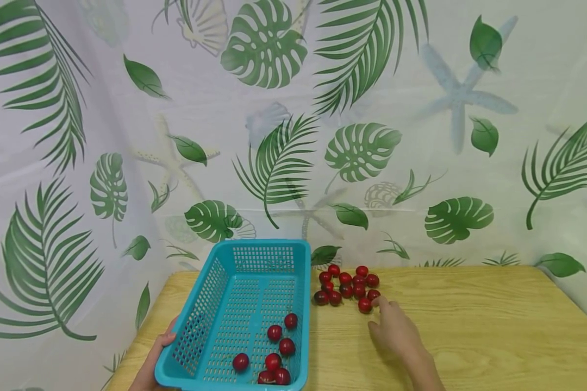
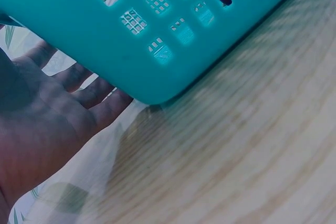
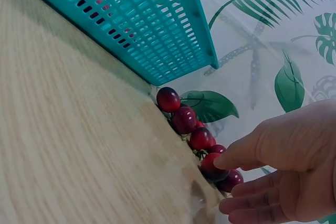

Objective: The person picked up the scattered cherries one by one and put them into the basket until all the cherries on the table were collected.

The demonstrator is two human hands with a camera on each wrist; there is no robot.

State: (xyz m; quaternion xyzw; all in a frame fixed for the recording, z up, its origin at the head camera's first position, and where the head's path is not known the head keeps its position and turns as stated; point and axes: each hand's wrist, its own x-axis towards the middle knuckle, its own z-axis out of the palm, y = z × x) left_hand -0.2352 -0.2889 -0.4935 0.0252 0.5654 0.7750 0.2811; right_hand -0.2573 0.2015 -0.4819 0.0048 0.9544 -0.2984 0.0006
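A turquoise plastic basket [image 1: 260, 282] with slotted walls stands on the wooden table, several red cherries [image 1: 286, 346] lying in its near right part. My left hand [image 1: 157, 355] holds the basket's near left side, thumb at the rim. In the left wrist view, that hand's fingers [image 2: 107, 109] reach along the outside of the turquoise wall. To the right of the basket lies a loose cluster of dark red cherries [image 1: 345, 290]. My right hand [image 1: 398, 331] is at the cluster's near right edge, fingertips right by a cherry [image 1: 373, 294], thumb and forefinger spread apart.
The table [image 1: 489, 320] has a light wood grain and extends to the right of the cherries. Behind it hangs a white curtain [image 1: 411, 163] printed with green leaves, starfish and shells, close against the table's far edge.
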